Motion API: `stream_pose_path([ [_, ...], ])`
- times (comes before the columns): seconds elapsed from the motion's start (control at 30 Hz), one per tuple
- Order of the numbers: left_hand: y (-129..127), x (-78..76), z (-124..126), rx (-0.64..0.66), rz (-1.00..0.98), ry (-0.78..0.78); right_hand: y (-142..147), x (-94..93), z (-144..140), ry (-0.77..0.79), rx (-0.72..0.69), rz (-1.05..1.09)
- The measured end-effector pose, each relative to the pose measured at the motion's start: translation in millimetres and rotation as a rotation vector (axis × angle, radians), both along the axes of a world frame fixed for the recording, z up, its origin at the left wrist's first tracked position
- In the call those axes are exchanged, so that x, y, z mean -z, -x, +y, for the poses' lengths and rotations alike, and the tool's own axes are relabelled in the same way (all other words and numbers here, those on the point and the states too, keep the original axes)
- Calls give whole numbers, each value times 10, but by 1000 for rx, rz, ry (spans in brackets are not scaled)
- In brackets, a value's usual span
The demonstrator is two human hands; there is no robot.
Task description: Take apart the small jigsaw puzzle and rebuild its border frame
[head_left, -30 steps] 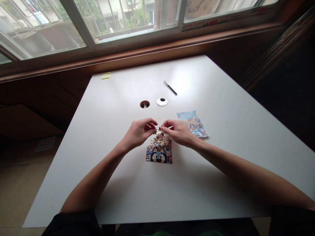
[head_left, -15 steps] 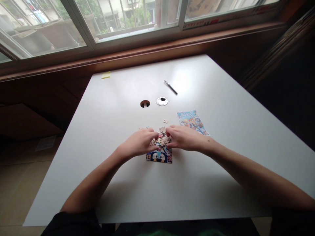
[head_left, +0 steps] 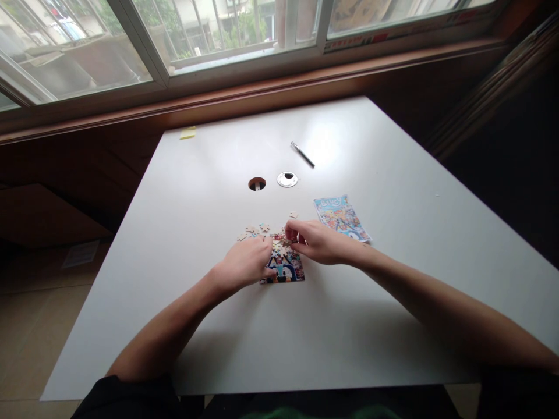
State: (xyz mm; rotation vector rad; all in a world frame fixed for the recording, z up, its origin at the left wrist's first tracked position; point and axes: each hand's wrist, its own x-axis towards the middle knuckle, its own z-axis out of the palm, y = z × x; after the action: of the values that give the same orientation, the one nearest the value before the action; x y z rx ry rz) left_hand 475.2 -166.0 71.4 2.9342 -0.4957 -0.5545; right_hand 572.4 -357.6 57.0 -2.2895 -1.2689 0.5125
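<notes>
Your left hand (head_left: 247,263) lies palm down on the white tabletop (head_left: 209,326), its fingers curled loosely onto the left edge of the part-built jigsaw puzzle (head_left: 283,265); from here you cannot tell whether those fingers pinch a piece or only press on it. Your right hand (head_left: 317,241) sits over the puzzle's upper right corner, thumb and forefinger drawn together at the tip as if around a small piece, but the piece itself is too small and hidden to make out. The puzzle lies flat near the middle of the tabletop, between your two hands, with a blue and white cartoon face showing in its lower part. A few loose pieces (head_left: 253,230) lie scattered just above and to the left of it, pale backs up, and a single piece (head_left: 293,214) rests a little further off. Just beside your right hand lies the colourful reference card (head_left: 338,212). Further away you have a round cable hole (head_left: 257,184), its silver cap (head_left: 287,179) next to it, a pen (head_left: 303,155), and a yellow sticky note (head_left: 188,133) at the far edge under the window (head_left: 244,29)
</notes>
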Motion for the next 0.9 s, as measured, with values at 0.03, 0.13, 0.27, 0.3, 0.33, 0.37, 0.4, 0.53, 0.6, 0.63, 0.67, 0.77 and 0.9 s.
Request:
stream_pose_path([
  [0.03, -1, 4, 7, 1, 4, 0, -9, 2, -5, -19, 19, 7],
  [0.13, 15, 1, 12, 13, 12, 5, -47, 11, -33, -66, 87, -2],
  [0.27, 71, -28, -49, 6, -9, -31, -54, 21, -65, -28, 46, -124],
  [0.3, 85, -36, -71, -9, -15, -57, -39, 25, -65, 9, 8, -137],
  [0.33, 98, -43, -93, -24, -17, -81, -19, 31, -63, 52, -32, -135],
  [0.37, 108, -48, -113, -34, -14, -98, 5, 40, -58, 95, -70, -126],
  [0.4, 115, -51, -130, -39, -11, -106, 29, 51, -51, 132, -102, -122],
  [0.53, 117, -41, -150, -26, -2, -91, 97, 99, -25, 196, -139, -164],
  [0.6, 112, -20, -135, -21, -2, -71, 107, 107, -23, 195, -114, -146],
  [0.63, 110, -8, -124, -16, -3, -57, 108, 106, -24, 191, -100, -124],
  [0.67, 107, 3, -111, -10, -1, -37, 107, 103, -27, 185, -89, -98],
  [0.77, 84, 23, -69, -13, 20, 50, 102, 95, -33, 163, -90, -31],
  [0.9, 11, 22, -22, 19, 75, 80, 84, 94, -27, 169, -118, 34],
])
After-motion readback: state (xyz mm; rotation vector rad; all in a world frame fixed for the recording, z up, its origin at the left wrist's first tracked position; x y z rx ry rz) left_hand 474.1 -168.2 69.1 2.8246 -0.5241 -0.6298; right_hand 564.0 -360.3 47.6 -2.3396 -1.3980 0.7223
